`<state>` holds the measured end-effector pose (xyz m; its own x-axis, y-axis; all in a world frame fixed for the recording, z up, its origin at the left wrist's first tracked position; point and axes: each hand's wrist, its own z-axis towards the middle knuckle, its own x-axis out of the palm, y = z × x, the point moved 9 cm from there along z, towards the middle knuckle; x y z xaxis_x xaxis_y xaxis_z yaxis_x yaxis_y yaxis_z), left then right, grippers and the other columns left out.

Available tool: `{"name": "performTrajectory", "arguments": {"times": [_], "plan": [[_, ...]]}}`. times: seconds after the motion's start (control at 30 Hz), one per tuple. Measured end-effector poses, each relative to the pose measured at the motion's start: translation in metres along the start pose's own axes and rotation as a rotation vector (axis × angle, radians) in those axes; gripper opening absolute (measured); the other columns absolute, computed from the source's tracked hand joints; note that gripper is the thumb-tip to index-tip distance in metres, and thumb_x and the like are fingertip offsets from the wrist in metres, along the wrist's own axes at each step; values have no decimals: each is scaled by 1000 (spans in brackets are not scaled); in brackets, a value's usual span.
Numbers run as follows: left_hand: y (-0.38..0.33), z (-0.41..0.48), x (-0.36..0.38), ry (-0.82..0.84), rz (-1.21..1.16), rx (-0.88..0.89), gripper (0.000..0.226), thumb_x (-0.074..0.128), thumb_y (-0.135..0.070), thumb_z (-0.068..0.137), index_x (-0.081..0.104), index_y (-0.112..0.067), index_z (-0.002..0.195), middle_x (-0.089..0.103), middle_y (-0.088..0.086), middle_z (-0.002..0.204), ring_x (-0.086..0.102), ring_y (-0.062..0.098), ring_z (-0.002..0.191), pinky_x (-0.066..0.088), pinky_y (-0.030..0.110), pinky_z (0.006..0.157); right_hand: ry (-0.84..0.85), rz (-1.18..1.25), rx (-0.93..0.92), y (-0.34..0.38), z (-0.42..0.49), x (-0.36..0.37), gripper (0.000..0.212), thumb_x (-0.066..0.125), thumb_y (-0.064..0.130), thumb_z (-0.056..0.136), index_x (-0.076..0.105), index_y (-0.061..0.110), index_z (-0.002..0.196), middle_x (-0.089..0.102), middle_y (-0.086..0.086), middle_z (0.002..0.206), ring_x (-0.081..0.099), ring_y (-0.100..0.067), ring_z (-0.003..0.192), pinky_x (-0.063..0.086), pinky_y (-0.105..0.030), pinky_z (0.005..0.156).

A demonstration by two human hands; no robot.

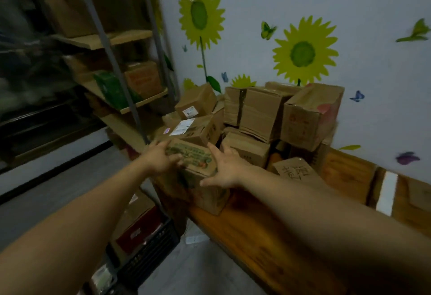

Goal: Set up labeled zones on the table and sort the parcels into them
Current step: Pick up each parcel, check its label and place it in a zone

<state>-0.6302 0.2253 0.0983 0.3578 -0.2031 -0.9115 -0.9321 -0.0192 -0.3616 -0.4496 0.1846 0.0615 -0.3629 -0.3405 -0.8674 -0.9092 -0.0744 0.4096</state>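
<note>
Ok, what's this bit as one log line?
phase: taking hold of a parcel | left hand: on printed box, left edge | right hand: fingers spread on its right side | box: on table, near its end

The nearest box (198, 173) sits at the left end of the counter (268, 229). The left hand (161, 158) is at its left side and the right hand (227, 169) at its right. Behind the box, a pile of parcels (268, 112) is stacked on the counter against the wall (373, 14). A shelf rack (121, 84) stands to the box's left, a crate (149, 255) is on the floor below it, and a strip (387, 192) lies on the counter well to its right.
</note>
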Motion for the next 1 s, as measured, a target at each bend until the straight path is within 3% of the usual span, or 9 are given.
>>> {"name": "performTrajectory", "arguments": {"times": [0.17, 0.27, 0.37, 0.53, 0.67, 0.77, 0.83, 0.9, 1.0], "plan": [[20, 85, 11, 228, -223, 29, 70, 56, -46, 89, 24, -23, 147, 41, 12, 143, 45, 30, 125, 37, 46, 106, -29, 144, 275, -13, 18, 18, 116, 68, 63, 77, -15, 30, 152, -10, -10, 162, -1, -34, 149, 14, -46, 118], [25, 104, 18, 391, -276, 13, 73, 53, -49, 90, 17, -22, 149, 42, 13, 141, 50, 29, 116, 44, 44, 95, -54, 388, 440, -21, 19, 28, 115, 68, 61, 79, -15, 30, 152, 15, -10, 161, 24, -33, 143, 25, -45, 117], [36, 102, 22, 531, -228, -12, 59, 46, -57, 91, 34, -22, 136, 54, 14, 121, 58, 28, 98, 55, 41, 73, -156, 712, 582, -18, 17, 34, 100, 56, 69, 82, -10, 40, 151, 29, -9, 155, 51, -33, 123, 50, -48, 97], [55, 75, 32, 704, -350, -93, 53, 32, -64, 92, 46, -22, 121, 50, 14, 107, 54, 34, 94, 56, 52, 76, -295, 828, 791, -10, -3, 41, 78, 32, 70, 91, 6, 30, 153, 30, -9, 152, 62, -34, 105, 61, -38, 63], [50, 46, 44, 746, -531, -154, 45, 29, -59, 95, 44, -22, 115, 49, 13, 100, 53, 36, 85, 51, 60, 73, -428, 949, 973, -27, -43, 46, 64, 31, 60, 97, 20, 23, 148, 49, -13, 133, 58, -34, 111, 53, -47, 81], [43, 17, 62, 844, -638, -188, 45, 30, -55, 97, 51, -17, 111, 53, 14, 106, 57, 38, 93, 49, 64, 75, -374, 985, 1034, -32, -79, 46, 59, 34, 57, 96, 39, 17, 138, 61, -14, 114, 64, -31, 85, 54, -40, 58], [35, -4, 72, 886, -679, -196, 46, 30, -55, 97, 55, -16, 103, 55, 17, 107, 57, 38, 98, 48, 63, 73, -334, 985, 1014, -30, -105, 44, 47, 33, 55, 98, 54, 16, 114, 65, -12, 96, 64, -29, 76, 55, -42, 65], [22, -22, 78, 898, -682, -171, 48, 31, -56, 96, 57, -16, 101, 55, 17, 111, 58, 37, 97, 50, 61, 68, -341, 999, 1009, -31, -135, 43, 44, 30, 55, 99, 55, 19, 104, 65, -12, 92, 62, -30, 77, 52, -49, 82], [-1, -55, 84, 862, -670, -105, 39, 39, -50, 96, 58, -16, 102, 54, 14, 106, 56, 30, 85, 51, 60, 70, -410, 1030, 958, -40, -174, 49, 41, 31, 52, 100, 46, 20, 119, 63, -13, 98, 61, -29, 77, 54, -46, 77]]}}
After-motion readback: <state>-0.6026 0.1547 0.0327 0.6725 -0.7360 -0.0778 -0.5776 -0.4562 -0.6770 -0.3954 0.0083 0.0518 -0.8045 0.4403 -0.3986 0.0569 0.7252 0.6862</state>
